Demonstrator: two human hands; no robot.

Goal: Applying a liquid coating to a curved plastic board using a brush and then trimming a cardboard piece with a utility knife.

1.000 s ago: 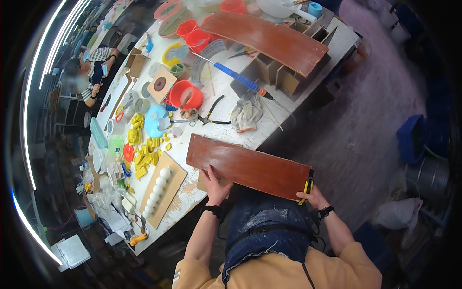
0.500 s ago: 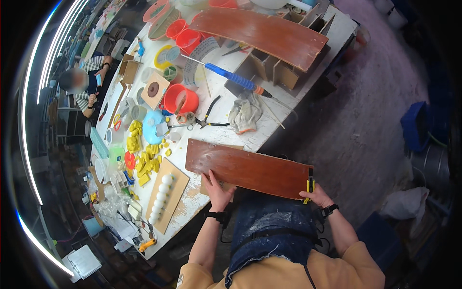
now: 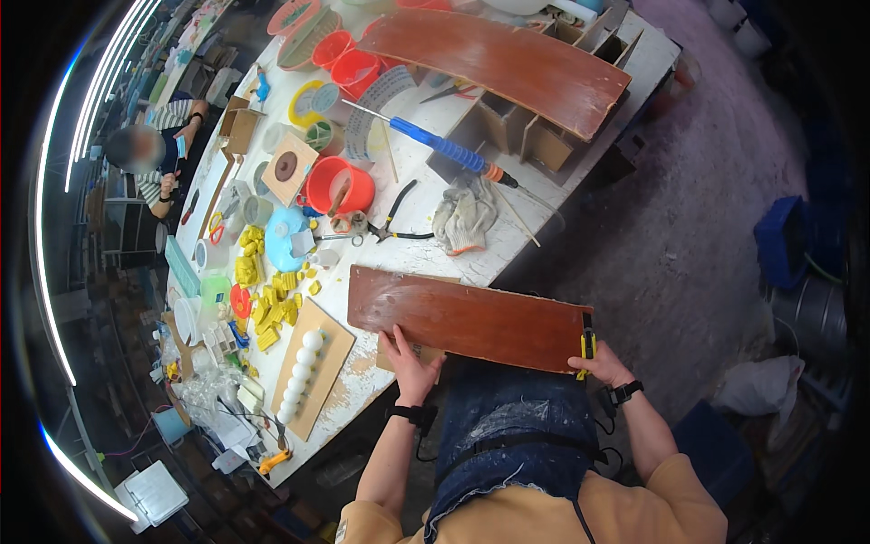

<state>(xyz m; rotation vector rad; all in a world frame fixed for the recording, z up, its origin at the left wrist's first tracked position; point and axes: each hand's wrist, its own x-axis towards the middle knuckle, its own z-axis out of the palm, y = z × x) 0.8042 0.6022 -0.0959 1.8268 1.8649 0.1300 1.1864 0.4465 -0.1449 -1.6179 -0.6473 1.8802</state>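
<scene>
A reddish-brown wooden board lies over the near edge of the white table, its right part jutting out past it. My left hand rests at the board's near edge, fingers stretched and spread, fingertips on its top face. My right hand is closed round a yellow and black utility knife, held upright against the board's right end. Part of a cardboard piece shows from beneath the board, beside my left hand.
A second brown board lies across cardboard dividers at the far right. Beyond my board are a work glove, pliers, a blue-handled tool and a red bucket. White balls line a panel to the left. A person sits far left.
My right hand and the knife have shifted very slightly to the right and up. The board and my left hand stay nearly in place; the whole view has tilted a little.
</scene>
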